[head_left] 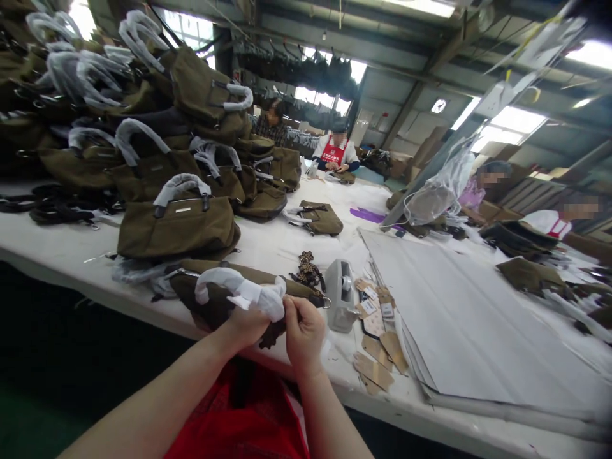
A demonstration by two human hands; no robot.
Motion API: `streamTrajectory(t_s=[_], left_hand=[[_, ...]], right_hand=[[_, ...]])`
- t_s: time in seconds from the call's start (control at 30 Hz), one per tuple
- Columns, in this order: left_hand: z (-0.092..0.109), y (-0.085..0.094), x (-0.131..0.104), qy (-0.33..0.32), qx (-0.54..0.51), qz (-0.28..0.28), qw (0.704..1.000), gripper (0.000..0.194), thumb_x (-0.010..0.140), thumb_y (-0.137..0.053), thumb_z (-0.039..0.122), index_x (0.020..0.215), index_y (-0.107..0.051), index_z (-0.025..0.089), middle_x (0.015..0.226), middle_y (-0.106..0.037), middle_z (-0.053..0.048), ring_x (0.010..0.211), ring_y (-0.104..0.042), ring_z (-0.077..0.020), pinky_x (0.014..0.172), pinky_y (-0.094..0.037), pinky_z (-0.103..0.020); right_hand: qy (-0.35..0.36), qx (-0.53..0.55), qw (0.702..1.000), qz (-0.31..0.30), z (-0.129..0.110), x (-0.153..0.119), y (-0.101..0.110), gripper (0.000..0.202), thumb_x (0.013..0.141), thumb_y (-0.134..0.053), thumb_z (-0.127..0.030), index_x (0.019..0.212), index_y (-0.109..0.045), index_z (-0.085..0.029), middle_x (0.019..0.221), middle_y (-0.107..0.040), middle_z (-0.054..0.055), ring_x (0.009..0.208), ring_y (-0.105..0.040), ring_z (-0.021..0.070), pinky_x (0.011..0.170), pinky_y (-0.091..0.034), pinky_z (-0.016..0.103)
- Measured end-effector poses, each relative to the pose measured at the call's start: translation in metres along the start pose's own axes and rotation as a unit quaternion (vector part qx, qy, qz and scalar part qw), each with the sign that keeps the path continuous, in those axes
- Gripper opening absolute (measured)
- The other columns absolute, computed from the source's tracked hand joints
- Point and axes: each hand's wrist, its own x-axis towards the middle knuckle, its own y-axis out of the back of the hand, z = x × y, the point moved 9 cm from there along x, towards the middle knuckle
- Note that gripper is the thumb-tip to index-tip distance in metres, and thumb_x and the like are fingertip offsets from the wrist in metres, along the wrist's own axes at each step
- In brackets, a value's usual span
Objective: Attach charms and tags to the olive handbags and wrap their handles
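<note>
An olive-brown handbag lies at the table's front edge, its zip and metal ring showing. White wrapping covers its handle. My left hand is closed on this handle from below, fingers mostly hidden behind it. At the handle's right side my right hand pinches thumb and fingers together; what lies between them is too small to make out. Below the handle, between my hands, hangs a dark patterned charm. More leopard-patterned charms lie behind the bag, next to a grey-white tape dispenser.
Olive bags with wrapped handles are piled high on the left. Cardboard tags lie right of the dispenser. Large white sheets cover the table's right side. A post rises from the table. Co-workers are farther back.
</note>
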Motion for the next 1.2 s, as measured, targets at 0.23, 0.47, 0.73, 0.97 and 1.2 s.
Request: streamTrajectory(t_s=[0.23,0.47,0.73,0.97,1.2], left_hand=[[0.022,0.039,-0.031,-0.064,0.102,0.092,0.988,0.017,0.088,-0.050,0.032,0.083,-0.062,0.021,0.083,-0.067,-0.007,0.085,-0.061,-0.0233,0.083,-0.048,-0.037],[-0.037,0.132,-0.101,-0.016,0.115,0.297,0.948,0.033,0.094,-0.041,0.039,0.073,-0.058,0.020,0.066,-0.058,-0.002,0.061,-0.054,-0.0166,0.060,-0.044,-0.027],[-0.130,0.212,-0.057,0.149,0.269,0.304,0.902,0.042,0.092,-0.032,0.041,0.083,-0.065,0.017,0.086,-0.072,-0.009,0.084,-0.066,-0.0249,0.068,-0.046,-0.030],[-0.156,0.191,-0.025,0.093,0.347,0.200,0.911,0.041,0.089,-0.035,0.037,0.096,-0.070,0.017,0.107,-0.071,-0.011,0.100,-0.064,-0.0272,0.084,-0.047,-0.033],[-0.170,0.173,-0.035,0.028,0.413,0.176,0.893,0.037,0.081,-0.046,0.035,0.101,-0.069,0.014,0.131,-0.059,-0.015,0.126,-0.048,-0.0315,0.113,-0.031,-0.042]], right_hand=[[0.039,-0.043,0.998,-0.037,-0.010,0.015,0.022,0.026,0.093,-0.053,-0.028,0.116,-0.064,-0.020,0.110,-0.066,0.010,0.076,-0.062,0.0170,0.065,-0.051,0.029],[0.141,-0.223,0.947,-0.181,-0.020,0.043,0.004,0.073,0.072,-0.078,-0.041,0.134,-0.048,-0.018,0.127,-0.057,0.014,0.119,-0.050,0.0320,0.101,-0.041,0.048],[0.171,-0.312,0.882,-0.309,-0.030,0.047,-0.054,0.029,0.077,-0.071,-0.049,0.084,-0.065,-0.022,0.083,-0.063,0.006,0.082,-0.059,0.0228,0.072,-0.044,0.033],[0.142,-0.276,0.920,-0.240,-0.010,0.035,-0.030,0.017,0.088,-0.062,-0.037,0.082,-0.068,-0.022,0.091,-0.065,0.005,0.086,-0.060,0.0211,0.077,-0.045,0.031],[0.107,-0.276,0.929,-0.222,-0.004,0.029,-0.021,0.021,0.087,-0.063,-0.041,0.095,-0.070,-0.022,0.096,-0.064,0.007,0.096,-0.059,0.0229,0.086,-0.046,0.035]])
